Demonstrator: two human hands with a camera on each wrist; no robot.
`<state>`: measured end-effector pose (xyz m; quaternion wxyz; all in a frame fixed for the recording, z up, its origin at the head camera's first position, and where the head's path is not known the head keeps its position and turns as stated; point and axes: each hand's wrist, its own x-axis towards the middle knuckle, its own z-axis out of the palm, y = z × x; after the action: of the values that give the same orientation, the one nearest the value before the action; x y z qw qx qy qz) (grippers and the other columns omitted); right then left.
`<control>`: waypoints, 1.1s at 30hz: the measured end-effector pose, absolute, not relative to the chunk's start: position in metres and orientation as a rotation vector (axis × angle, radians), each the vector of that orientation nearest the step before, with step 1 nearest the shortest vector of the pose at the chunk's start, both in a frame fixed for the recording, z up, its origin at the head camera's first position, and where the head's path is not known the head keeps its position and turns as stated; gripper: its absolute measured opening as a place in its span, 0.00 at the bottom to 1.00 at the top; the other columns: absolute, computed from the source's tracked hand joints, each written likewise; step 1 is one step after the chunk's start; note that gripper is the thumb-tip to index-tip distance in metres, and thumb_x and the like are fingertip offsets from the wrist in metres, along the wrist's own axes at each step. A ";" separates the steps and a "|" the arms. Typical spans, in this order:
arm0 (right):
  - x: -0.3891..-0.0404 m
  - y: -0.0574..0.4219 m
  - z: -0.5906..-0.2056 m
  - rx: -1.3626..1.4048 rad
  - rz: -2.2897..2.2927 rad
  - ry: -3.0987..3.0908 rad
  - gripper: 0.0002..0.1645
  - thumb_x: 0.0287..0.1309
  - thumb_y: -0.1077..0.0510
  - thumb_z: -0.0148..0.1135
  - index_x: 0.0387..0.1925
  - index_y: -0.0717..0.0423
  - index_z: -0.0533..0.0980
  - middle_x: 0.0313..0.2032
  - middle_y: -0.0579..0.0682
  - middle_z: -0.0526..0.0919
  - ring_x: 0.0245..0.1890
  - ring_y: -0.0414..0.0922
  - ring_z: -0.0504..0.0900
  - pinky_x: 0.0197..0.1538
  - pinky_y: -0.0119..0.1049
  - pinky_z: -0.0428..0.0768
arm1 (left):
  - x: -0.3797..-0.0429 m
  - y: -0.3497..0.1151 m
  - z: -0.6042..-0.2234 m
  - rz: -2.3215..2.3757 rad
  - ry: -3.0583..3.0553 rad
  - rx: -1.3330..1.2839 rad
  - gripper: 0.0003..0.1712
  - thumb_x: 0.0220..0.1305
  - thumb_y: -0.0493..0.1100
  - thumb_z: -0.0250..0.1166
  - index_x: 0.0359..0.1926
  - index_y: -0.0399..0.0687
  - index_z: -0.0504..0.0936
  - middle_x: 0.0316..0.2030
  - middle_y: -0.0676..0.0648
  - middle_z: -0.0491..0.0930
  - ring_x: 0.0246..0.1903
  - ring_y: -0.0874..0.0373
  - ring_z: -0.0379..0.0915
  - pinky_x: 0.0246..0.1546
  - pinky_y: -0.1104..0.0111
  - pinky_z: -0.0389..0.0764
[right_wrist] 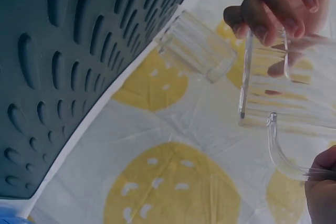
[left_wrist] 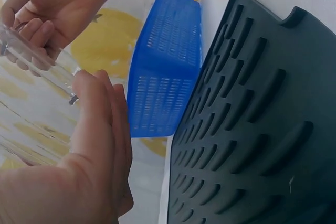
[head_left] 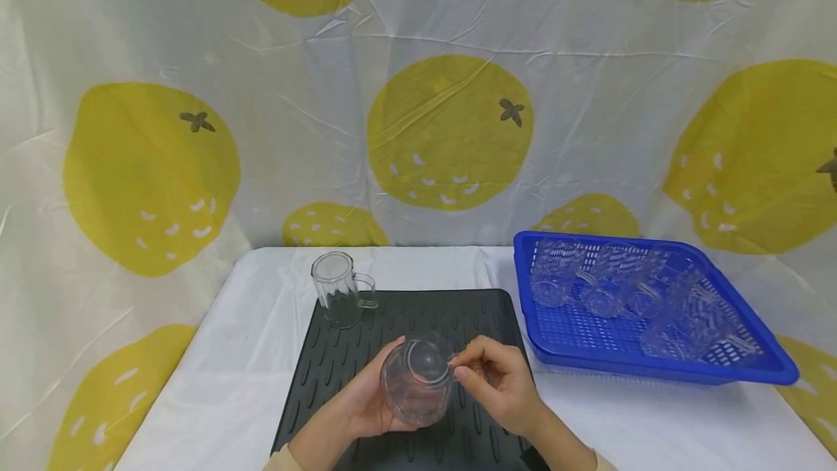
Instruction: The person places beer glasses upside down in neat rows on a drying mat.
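A clear glass mug [head_left: 418,387] is held over the black ridged mat [head_left: 474,318], with its round end facing the head camera. My left hand [head_left: 369,398] grips the mug's body from the left, thumb on one side and fingers on the other. On the right, my right hand [head_left: 500,387] pinches the mug's handle between thumb and fingers. The right wrist view shows that handle [right_wrist: 278,153] curving from the ribbed glass wall toward the right hand. Another clear mug [head_left: 335,289] stands upright at the mat's far left corner, its handle pointing right.
To the right, a blue plastic basket [head_left: 654,364] holds several clear glass mugs lying on their sides. A white cloth [head_left: 216,391] covers the table under the mat and basket. Behind the table hangs a curtain [head_left: 314,122] with yellow fruit prints.
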<state>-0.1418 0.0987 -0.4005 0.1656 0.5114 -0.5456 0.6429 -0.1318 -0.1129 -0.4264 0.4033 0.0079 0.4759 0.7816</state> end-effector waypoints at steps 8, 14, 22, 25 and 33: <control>-0.136 0.094 -0.397 1.513 1.748 -1.596 0.11 0.52 0.76 0.53 0.23 0.60 0.69 0.13 0.46 0.65 0.12 0.35 0.59 0.14 0.21 0.60 | -0.135 -0.110 -0.420 1.953 0.998 0.011 0.45 0.60 0.72 0.43 0.54 0.33 0.67 0.40 0.45 0.78 0.35 0.61 0.79 0.34 0.74 0.77; -0.134 0.094 -0.396 1.510 1.727 -1.608 0.13 0.50 0.77 0.54 0.21 0.58 0.67 0.13 0.46 0.62 0.12 0.34 0.58 0.14 0.21 0.59 | -0.134 -0.109 -0.420 1.958 0.979 -0.004 0.46 0.58 0.73 0.46 0.54 0.34 0.69 0.39 0.44 0.79 0.33 0.59 0.81 0.32 0.75 0.78; -0.132 0.092 -0.393 1.468 1.727 -1.589 0.11 0.51 0.77 0.53 0.24 0.61 0.69 0.16 0.47 0.66 0.14 0.36 0.61 0.16 0.23 0.63 | -0.134 -0.107 -0.421 1.995 1.000 -0.023 0.41 0.59 0.70 0.49 0.54 0.39 0.70 0.38 0.43 0.79 0.32 0.58 0.81 0.31 0.74 0.78; -0.132 0.092 -0.391 1.438 1.724 -1.601 0.08 0.52 0.77 0.53 0.28 0.64 0.71 0.19 0.49 0.70 0.18 0.39 0.66 0.20 0.27 0.69 | -0.135 -0.107 -0.423 2.033 1.087 -0.029 0.38 0.60 0.69 0.48 0.56 0.41 0.69 0.40 0.42 0.79 0.35 0.55 0.80 0.30 0.73 0.79; -0.139 0.100 -0.389 1.276 1.670 -1.683 0.13 0.49 0.79 0.53 0.36 0.64 0.74 0.30 0.52 0.75 0.31 0.44 0.72 0.36 0.34 0.73 | -0.137 -0.108 -0.421 2.099 1.165 -0.002 0.28 0.64 0.63 0.47 0.51 0.45 0.69 0.42 0.44 0.76 0.38 0.51 0.79 0.34 0.65 0.79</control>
<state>-0.1391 0.1001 -0.3891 0.2227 0.4621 -0.6094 0.6046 -0.1367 -0.1085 -0.4212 0.3622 -0.0009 0.4524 0.8150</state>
